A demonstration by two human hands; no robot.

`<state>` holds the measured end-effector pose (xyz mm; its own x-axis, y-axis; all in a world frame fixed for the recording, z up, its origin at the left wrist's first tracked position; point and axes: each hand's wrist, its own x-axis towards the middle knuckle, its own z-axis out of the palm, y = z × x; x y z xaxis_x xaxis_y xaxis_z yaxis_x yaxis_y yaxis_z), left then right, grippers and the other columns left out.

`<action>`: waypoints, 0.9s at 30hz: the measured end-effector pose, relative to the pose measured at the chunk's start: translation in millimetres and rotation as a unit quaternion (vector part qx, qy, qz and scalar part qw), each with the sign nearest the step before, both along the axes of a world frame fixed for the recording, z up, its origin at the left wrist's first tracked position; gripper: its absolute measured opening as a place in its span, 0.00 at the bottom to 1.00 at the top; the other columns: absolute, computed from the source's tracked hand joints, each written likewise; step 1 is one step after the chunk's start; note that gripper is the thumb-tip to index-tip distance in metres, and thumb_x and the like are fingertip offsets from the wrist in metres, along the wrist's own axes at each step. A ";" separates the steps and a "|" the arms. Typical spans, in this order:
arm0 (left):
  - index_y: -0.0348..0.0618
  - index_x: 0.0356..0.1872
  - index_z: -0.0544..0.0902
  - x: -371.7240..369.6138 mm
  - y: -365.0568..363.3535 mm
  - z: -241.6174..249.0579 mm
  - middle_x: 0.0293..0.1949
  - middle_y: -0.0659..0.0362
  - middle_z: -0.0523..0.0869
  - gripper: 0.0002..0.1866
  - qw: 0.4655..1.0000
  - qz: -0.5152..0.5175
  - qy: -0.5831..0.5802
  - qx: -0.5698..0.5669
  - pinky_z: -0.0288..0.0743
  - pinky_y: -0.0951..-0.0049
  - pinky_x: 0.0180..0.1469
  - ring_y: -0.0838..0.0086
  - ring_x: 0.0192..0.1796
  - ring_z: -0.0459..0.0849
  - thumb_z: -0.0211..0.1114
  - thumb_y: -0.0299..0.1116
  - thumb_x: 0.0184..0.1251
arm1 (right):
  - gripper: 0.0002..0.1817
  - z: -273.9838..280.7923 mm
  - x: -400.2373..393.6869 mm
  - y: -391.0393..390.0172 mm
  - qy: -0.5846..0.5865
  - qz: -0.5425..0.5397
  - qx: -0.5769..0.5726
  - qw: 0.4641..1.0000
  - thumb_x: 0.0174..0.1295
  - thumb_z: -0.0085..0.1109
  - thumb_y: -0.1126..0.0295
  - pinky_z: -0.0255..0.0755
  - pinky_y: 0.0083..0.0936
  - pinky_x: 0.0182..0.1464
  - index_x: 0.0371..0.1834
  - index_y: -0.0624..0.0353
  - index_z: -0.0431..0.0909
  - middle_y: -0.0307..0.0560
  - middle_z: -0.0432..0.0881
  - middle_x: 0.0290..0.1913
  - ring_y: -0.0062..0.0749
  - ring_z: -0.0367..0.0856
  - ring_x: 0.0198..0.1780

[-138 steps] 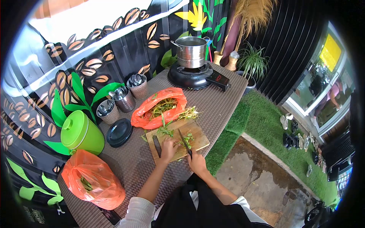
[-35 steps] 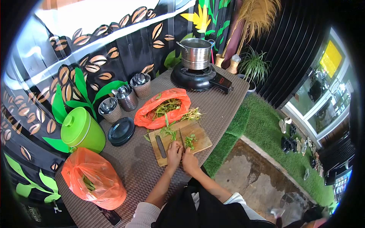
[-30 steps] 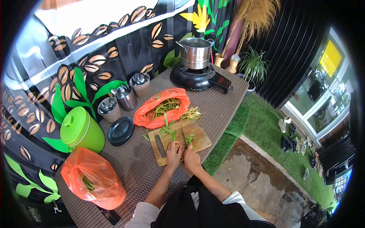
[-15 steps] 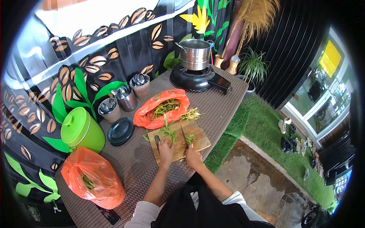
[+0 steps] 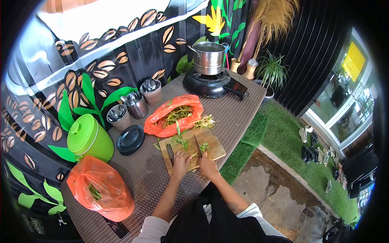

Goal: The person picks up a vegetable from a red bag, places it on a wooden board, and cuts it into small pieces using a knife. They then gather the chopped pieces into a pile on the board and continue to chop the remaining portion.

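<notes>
A wooden cutting board (image 5: 215,150) lies near the table's front edge. My right hand (image 5: 208,166) grips the handle of a knife (image 5: 197,142), its blade pointing away from me over the board. Beside it, my left hand (image 5: 181,163) rests on the board with fingers curled around green stems, a pale end showing toward the knife. Chopped greens (image 5: 204,147) lie right of the blade, and loose leaves (image 5: 180,141) lie left of it. Behind the board, an open orange plastic bag (image 5: 156,127) holds leafy stems (image 5: 178,115). Cut stems (image 5: 207,121) lie at its right.
A steel pot (image 5: 209,60) stands on a black portable stove (image 5: 206,84) at the back. Along the wall are several cutlery cups (image 5: 135,106), black plates (image 5: 130,139) and a green lidded bucket (image 5: 91,139). A full orange bag (image 5: 101,190) and a phone (image 5: 117,228) sit at left.
My left hand has shifted slightly right, toward the knife, and uncovered more of a dark strip at the board's left side. The knife stays nearly in place.
</notes>
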<state>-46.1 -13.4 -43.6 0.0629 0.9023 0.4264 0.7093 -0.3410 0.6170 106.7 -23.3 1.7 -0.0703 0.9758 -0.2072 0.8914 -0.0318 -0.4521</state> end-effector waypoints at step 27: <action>0.40 0.35 0.87 17.6 -3.7 5.8 0.32 0.56 0.80 0.07 0.997 -0.003 -0.065 0.031 0.67 0.65 0.49 0.62 0.42 0.75 0.62 0.24 0.56 | 0.19 -9.1 -8.9 7.6 0.025 -0.012 0.002 1.000 0.69 0.44 0.63 0.76 0.53 0.40 0.54 0.66 0.58 0.69 0.81 0.35 0.62 0.82 0.40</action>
